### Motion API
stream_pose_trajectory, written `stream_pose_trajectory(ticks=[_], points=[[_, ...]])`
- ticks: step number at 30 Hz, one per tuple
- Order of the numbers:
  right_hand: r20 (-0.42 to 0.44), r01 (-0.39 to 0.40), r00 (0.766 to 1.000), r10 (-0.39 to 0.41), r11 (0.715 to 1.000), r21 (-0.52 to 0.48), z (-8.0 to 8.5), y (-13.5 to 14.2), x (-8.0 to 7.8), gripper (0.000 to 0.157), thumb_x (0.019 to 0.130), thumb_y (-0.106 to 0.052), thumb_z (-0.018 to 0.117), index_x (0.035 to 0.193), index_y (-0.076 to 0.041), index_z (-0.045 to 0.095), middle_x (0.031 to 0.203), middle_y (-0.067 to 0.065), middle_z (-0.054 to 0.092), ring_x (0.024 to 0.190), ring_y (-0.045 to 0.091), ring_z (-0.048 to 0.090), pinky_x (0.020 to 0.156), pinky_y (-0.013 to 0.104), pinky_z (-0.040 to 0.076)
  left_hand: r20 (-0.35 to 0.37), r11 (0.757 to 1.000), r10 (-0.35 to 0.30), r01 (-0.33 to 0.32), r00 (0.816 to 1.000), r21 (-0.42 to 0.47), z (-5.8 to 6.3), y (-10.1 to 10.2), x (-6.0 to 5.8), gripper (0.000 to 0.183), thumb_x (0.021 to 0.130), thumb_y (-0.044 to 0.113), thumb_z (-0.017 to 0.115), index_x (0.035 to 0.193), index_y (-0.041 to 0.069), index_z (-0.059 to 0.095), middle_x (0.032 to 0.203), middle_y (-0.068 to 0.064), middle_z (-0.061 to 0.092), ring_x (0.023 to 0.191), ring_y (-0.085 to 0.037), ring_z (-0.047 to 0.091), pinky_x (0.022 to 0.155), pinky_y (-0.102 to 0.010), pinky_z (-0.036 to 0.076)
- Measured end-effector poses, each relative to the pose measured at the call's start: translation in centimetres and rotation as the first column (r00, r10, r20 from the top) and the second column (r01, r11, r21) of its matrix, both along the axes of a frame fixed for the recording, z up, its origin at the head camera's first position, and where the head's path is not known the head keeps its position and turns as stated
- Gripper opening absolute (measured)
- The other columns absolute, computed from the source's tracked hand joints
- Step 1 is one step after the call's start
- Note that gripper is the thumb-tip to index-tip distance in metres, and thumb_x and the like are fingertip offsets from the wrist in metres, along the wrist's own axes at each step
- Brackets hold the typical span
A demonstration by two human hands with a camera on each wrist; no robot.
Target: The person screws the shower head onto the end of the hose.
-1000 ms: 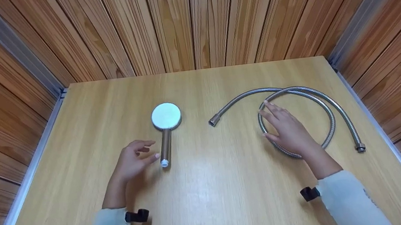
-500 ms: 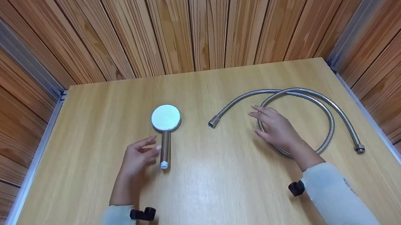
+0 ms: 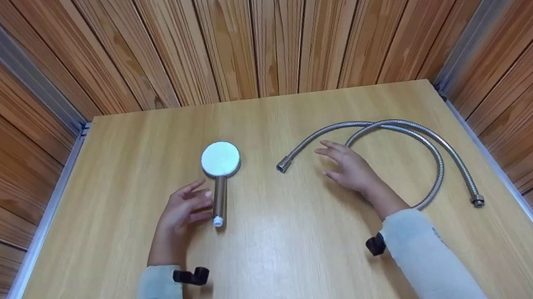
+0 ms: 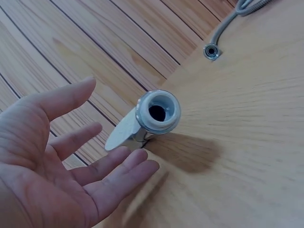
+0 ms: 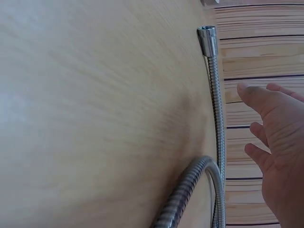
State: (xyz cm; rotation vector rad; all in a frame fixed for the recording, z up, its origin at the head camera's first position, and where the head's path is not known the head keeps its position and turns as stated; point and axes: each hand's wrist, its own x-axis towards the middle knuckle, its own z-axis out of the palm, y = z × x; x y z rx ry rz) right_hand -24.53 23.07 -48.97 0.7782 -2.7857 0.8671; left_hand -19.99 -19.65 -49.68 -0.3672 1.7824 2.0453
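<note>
A handheld shower head (image 3: 220, 159) with a pale round face and a brownish handle lies left of the middle of the table. Right beside that handle is my left hand (image 3: 181, 210), fingers spread and slightly bent, holding nothing. In the left wrist view the handle's hollow white end (image 4: 159, 113) faces the camera, just past the fingertips. A coiled metal shower hose (image 3: 439, 166) lies on the right. My right hand (image 3: 347, 165) hovers over the left side of its loop, fingers loosely extended, and hides part of it. The hose's conical end fitting (image 3: 284, 164) points left, ahead of that hand.
The hose's other end, a nut (image 3: 477, 201), lies near the table's right side. Wood-plank walls (image 3: 235, 39) stand behind and on both sides of the wooden table (image 3: 279, 267). Both forearms wear black wrist cameras.
My right hand has moved left across the hose loop toward the conical fitting. My left hand has shifted slightly right, up to the shower head's handle. Shower head and hose stay put.
</note>
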Motion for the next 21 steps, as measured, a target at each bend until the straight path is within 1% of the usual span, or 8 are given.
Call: stream_pose_trajectory(ticks=[4, 8, 10, 13, 16, 19, 21], points=[[0.062, 0.004, 0.998, -0.001, 0.999, -0.054, -0.4, -1.2, -0.6, 0.059, 0.081, -0.003, 0.077, 0.136, -0.005, 0.055, 0.149, 0.019, 0.041, 0.138, 0.037, 0.035, 0.113, 0.052, 0.029, 0.032, 0.999, 0.016, -0.017, 0.999, 0.032, -0.5, 0.3, -0.3, 0.068, 0.092, 0.016, 0.069, 0.151, 0.014, 0.035, 0.126, -0.014, 0.055, 0.098, -0.026, 0.066, 0.085, -0.043, 0.057], [0.136, 0.035, 0.991, -0.018, 0.992, -0.122, -0.9, -2.0, -1.0, 0.064, 0.08, -0.004, 0.079, 0.138, -0.004, 0.053, 0.15, 0.019, 0.039, 0.139, 0.036, 0.033, 0.115, 0.049, 0.027, 0.057, 1.0, -0.001, 0.0, 0.998, 0.021, -0.8, 0.7, -0.4, 0.068, 0.092, 0.017, 0.069, 0.15, 0.014, 0.035, 0.114, -0.012, 0.064, 0.092, -0.025, 0.068, 0.079, -0.042, 0.058], [0.16, 0.05, 0.987, -0.027, 0.989, -0.141, -1.1, -2.4, -1.2, 0.065, 0.08, -0.004, 0.08, 0.138, -0.004, 0.052, 0.151, 0.019, 0.038, 0.14, 0.035, 0.032, 0.116, 0.048, 0.026, 0.069, 1.0, -0.008, 0.007, 0.998, 0.011, -0.9, 1.0, -0.4, 0.068, 0.091, 0.018, 0.07, 0.149, 0.014, 0.037, 0.111, -0.011, 0.066, 0.091, -0.024, 0.068, 0.077, -0.04, 0.058], [0.186, 0.064, 0.982, -0.036, 0.987, -0.146, -1.3, -2.9, -1.3, 0.064, 0.081, -0.005, 0.079, 0.139, -0.006, 0.052, 0.152, 0.018, 0.037, 0.14, 0.035, 0.031, 0.116, 0.047, 0.026, 0.082, 1.0, -0.016, 0.016, 0.996, 0.001, -0.9, 1.4, -0.5, 0.066, 0.089, 0.017, 0.072, 0.147, 0.013, 0.041, 0.11, -0.011, 0.067, 0.089, -0.024, 0.068, 0.076, -0.039, 0.059], [0.206, 0.073, 0.978, -0.042, 0.986, -0.147, -1.5, -3.4, -1.4, 0.064, 0.082, -0.006, 0.078, 0.14, -0.007, 0.052, 0.152, 0.016, 0.036, 0.141, 0.034, 0.031, 0.116, 0.047, 0.025, 0.096, 1.0, -0.016, 0.016, 0.995, -0.004, -1.0, 1.8, -0.7, 0.064, 0.088, 0.013, 0.073, 0.144, 0.013, 0.044, 0.111, -0.012, 0.068, 0.09, -0.024, 0.069, 0.077, -0.04, 0.059], [0.223, 0.083, 0.974, -0.049, 0.986, -0.145, -1.7, -3.8, -1.5, 0.063, 0.082, -0.007, 0.078, 0.14, -0.008, 0.052, 0.153, 0.015, 0.035, 0.141, 0.033, 0.03, 0.116, 0.046, 0.025, 0.109, 1.0, -0.012, 0.013, 0.994, -0.008, -1.2, 2.3, -0.9, 0.064, 0.087, 0.009, 0.073, 0.144, 0.012, 0.044, 0.111, -0.013, 0.067, 0.091, -0.025, 0.069, 0.078, -0.041, 0.059], [0.229, 0.088, 0.972, -0.054, 0.986, -0.142, -1.9, -4.0, -1.6, 0.063, 0.083, -0.007, 0.078, 0.14, -0.009, 0.052, 0.154, 0.015, 0.035, 0.141, 0.033, 0.03, 0.116, 0.047, 0.025, 0.107, 1.0, -0.017, 0.017, 0.994, -0.003, -1.5, 2.6, -1.0, 0.066, 0.087, 0.005, 0.071, 0.145, 0.009, 0.042, 0.109, -0.015, 0.067, 0.089, -0.026, 0.069, 0.077, -0.04, 0.059]])
